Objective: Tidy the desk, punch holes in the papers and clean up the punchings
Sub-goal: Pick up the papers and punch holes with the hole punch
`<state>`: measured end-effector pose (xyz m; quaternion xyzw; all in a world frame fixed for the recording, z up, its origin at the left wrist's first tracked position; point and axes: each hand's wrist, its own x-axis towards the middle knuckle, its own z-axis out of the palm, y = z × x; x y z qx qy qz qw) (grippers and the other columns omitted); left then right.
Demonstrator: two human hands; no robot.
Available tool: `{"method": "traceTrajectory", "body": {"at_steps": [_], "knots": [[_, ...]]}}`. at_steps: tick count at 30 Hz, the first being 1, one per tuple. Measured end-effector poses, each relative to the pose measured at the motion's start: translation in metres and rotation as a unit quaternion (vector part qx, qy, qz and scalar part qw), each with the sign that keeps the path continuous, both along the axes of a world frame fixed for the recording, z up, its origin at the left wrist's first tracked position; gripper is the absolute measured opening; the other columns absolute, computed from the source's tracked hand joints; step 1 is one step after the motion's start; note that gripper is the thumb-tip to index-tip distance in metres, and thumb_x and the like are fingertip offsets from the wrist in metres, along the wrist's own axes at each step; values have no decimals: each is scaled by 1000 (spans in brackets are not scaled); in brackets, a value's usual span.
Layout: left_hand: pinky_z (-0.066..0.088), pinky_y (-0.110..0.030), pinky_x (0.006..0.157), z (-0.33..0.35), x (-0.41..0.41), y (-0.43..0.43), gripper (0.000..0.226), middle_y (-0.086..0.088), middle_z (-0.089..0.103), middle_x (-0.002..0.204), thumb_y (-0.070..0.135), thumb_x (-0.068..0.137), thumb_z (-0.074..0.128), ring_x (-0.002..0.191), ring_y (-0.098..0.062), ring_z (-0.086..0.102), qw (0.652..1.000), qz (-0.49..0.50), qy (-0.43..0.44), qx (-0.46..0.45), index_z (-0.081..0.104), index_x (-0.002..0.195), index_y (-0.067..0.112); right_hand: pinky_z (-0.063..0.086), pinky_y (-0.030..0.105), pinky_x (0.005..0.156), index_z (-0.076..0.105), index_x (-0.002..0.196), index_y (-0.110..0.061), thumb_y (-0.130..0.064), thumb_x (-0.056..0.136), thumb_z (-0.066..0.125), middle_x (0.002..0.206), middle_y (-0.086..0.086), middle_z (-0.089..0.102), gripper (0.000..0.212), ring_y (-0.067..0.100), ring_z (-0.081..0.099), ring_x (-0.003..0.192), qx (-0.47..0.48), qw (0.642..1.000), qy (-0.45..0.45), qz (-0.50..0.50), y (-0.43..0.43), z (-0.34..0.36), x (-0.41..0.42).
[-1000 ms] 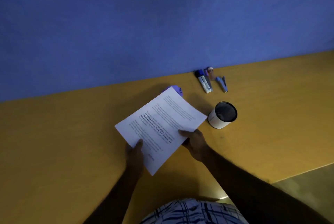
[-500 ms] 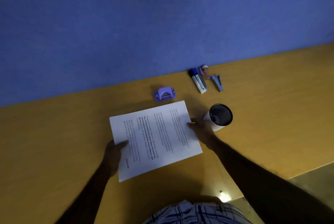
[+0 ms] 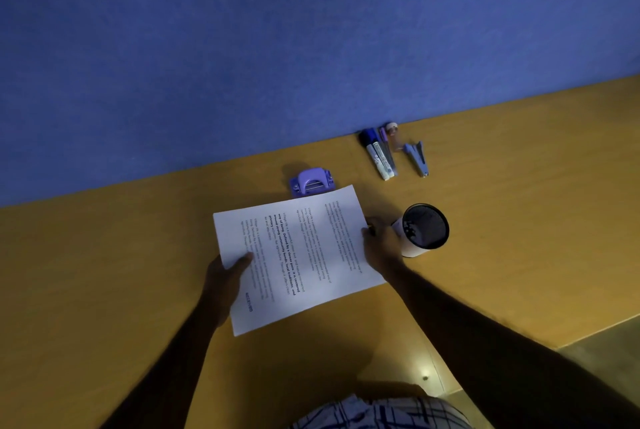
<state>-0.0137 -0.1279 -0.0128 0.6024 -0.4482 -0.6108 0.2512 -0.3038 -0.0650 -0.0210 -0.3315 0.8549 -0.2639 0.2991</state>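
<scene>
A dim blue wall rises behind a yellow-brown desk, where we look down on a person's two bare arms at work. The papers, a printed white sheet or thin stack, are held low over the middle of the desk, turned sideways to the person. The left hand pinches the near-left edge, thumb laid on top and the other fingers hidden beneath. The right hand grips the right edge with fingers curled round it, just beside a pen cup standing on the desk. The sheets' far edge lies right at the front of the lilac hole punch, which sits near the wall; we cannot tell whether the edge has entered the slot. Further right along the wall lie two markers and a small blue stapler, well apart from the papers. We judge the step in hand to be feeding the papers into the punch, with no holes and no punchings that we can see. The next move, in our view, calls for sliding the edge squarely and fully into the slot, then freeing one hand to press the lever while the other steadies the sheets.
</scene>
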Motion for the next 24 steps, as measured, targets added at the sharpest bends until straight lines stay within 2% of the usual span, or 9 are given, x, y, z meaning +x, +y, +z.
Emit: {"method": "traceTrajectory", "body": {"at_steps": [5,9,14,22,24], "knots": [[49,-30,64,-3,-5,-9,9,-1,73,92,21,92,64,82,-22,69,1000,-3,-17,-1,65,100,23,47,28,55,61,119,-13,-17,100,43,101,6,66,27,15,58,73,3,1000,15,-9,-8,-2,0],[48,-31,64,-7,-6,-14,6,-2,72,92,21,91,64,83,-23,68,1000,-6,-31,3,66,96,22,37,20,46,61,116,-15,-16,100,42,95,-4,60,25,2,51,63,-6,1000,5,-17,-12,-5,0],[48,-31,64,-10,-6,-16,6,0,73,92,21,91,64,84,-22,68,999,-12,-30,2,65,96,24,41,24,51,59,115,-15,-15,99,43,94,-4,58,23,9,53,69,-12,999,-5,-44,-12,-6,2],[51,-35,69,-7,-8,-18,10,-5,72,96,20,92,64,85,-25,68,999,-19,-27,-9,64,102,22,36,21,47,56,114,-17,-16,100,41,85,-9,54,21,2,50,65,-11,998,-10,-55,-15,-4,2],[51,-34,67,-6,-11,-19,9,-5,72,95,19,91,64,84,-25,69,1000,-6,-22,-4,65,99,22,37,21,46,56,115,-17,-17,100,39,90,-7,58,23,4,53,66,-9,998,-15,-57,-17,-2,3]]}}
